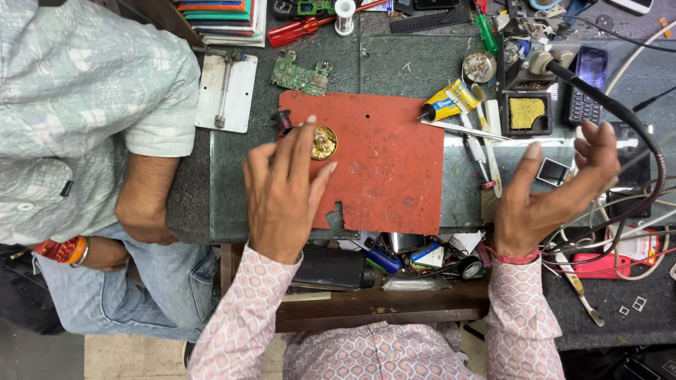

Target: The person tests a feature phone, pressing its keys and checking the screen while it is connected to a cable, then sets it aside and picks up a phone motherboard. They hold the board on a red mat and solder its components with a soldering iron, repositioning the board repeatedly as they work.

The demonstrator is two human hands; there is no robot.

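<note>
My left hand (285,193) hovers palm down with its fingers spread over the left edge of a worn red work mat (384,169). Its fingertips are beside a round brass tin (325,143) and a small dark spool (283,121); it holds nothing. My right hand (556,190) is raised at the mat's right side, thumb up and fingers half curled, with nothing visibly in it. A small square part (553,171) lies on the bench between thumb and fingers. A soldering iron's black handle and cable (609,105) pass just behind the fingers.
Another person in a pale patterned shirt rests a forearm (144,200) on the bench's left edge. A green circuit board (303,76), a white clamp plate (225,91), a yellow tube (447,102), tweezers (465,130), a sponge tray (527,112) and a keypad phone (586,84) ring the mat. An open drawer (394,264) holds clutter.
</note>
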